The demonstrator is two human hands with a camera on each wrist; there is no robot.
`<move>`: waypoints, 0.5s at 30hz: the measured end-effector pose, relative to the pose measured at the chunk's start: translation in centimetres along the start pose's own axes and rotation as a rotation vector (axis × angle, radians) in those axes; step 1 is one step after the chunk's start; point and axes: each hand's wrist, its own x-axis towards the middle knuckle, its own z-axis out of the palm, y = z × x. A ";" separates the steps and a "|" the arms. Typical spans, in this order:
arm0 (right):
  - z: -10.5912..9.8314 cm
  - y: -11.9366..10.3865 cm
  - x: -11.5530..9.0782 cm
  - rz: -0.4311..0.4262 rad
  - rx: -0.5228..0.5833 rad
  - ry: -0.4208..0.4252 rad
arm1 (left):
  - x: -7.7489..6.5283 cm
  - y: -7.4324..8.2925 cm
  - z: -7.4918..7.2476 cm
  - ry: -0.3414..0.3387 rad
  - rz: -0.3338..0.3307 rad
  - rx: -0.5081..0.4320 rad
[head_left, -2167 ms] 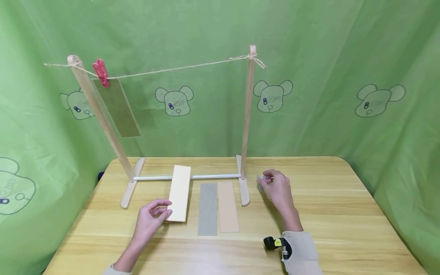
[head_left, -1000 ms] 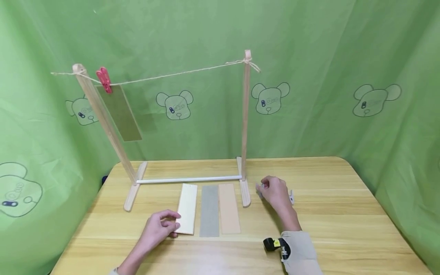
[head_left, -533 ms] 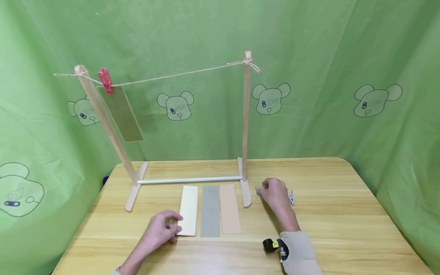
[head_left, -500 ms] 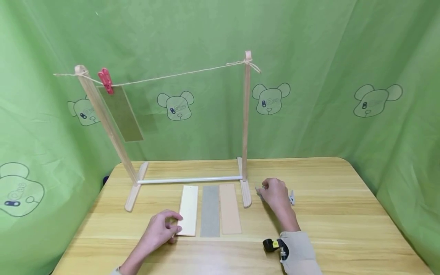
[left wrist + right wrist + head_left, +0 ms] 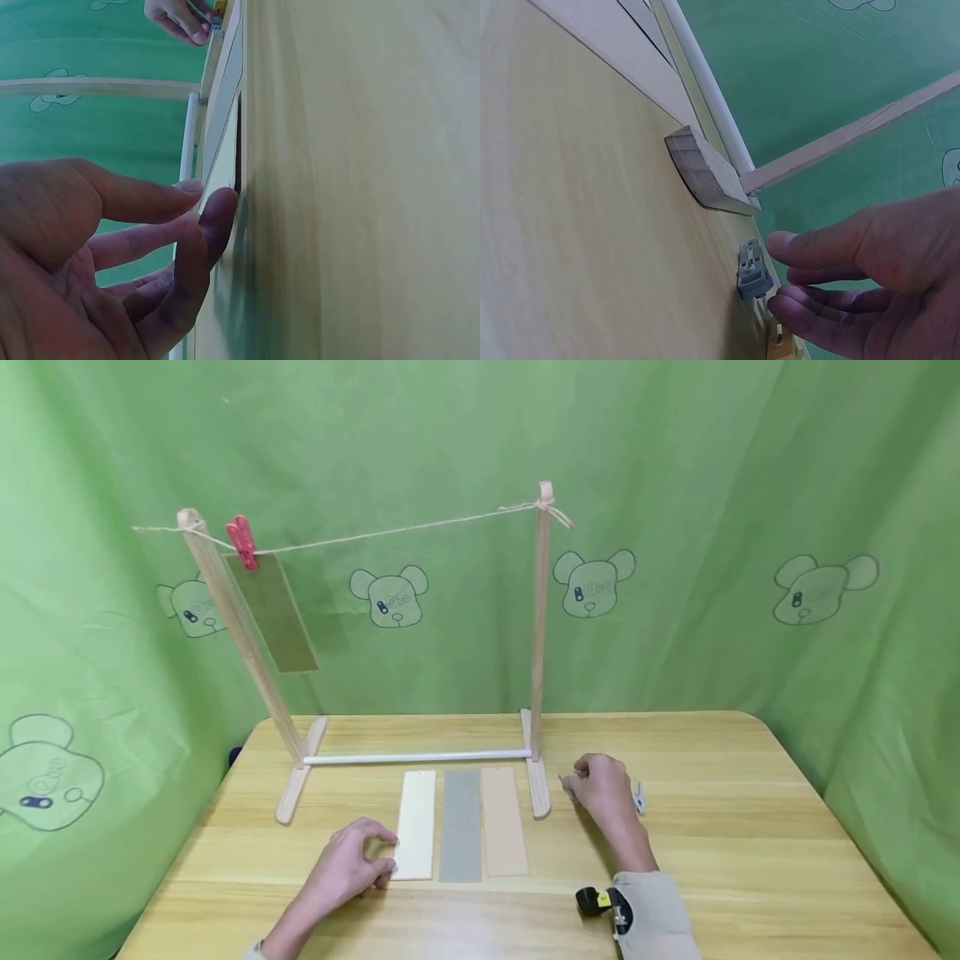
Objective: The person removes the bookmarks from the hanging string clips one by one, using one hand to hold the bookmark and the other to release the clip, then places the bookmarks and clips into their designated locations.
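Note:
My left hand (image 5: 348,867) rests at the left edge of a cream rectangular board (image 5: 417,827) lying on the table. Its thumb and fingers are loosely bent, tips right at that edge. In the left wrist view the board's edge (image 5: 223,169) meets the fingertips. My right hand (image 5: 604,789) is low over the table to the right of the stand. In the right wrist view its thumb and fingers are apart, beside a grey clothes peg (image 5: 751,271) on the table. A yellowish peg (image 5: 780,341) sits just past it, partly hidden by the fingers.
A grey board (image 5: 461,827) and a peach board (image 5: 505,822) lie beside the cream one. Behind them stands a wooden frame (image 5: 539,635) with a string (image 5: 390,532). A red peg (image 5: 242,542) holds an olive strip (image 5: 279,622) there. A pale peg (image 5: 639,798) lies right of my right hand.
My left hand has lowered the cream board onto the table beside the grey one, and its grip has loosened. My right hand has stayed by the pegs. The head view has shifted slightly.

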 end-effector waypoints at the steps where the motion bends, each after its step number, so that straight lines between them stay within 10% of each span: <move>1: 0.0 0.0 0.0 -0.001 0.000 0.006 | 0.0 0.0 0.0 0.001 0.004 0.019; 15: -0.2 0.0 0.0 -0.083 0.009 0.096 | 1.2 0.2 -2.4 0.064 -0.013 -0.061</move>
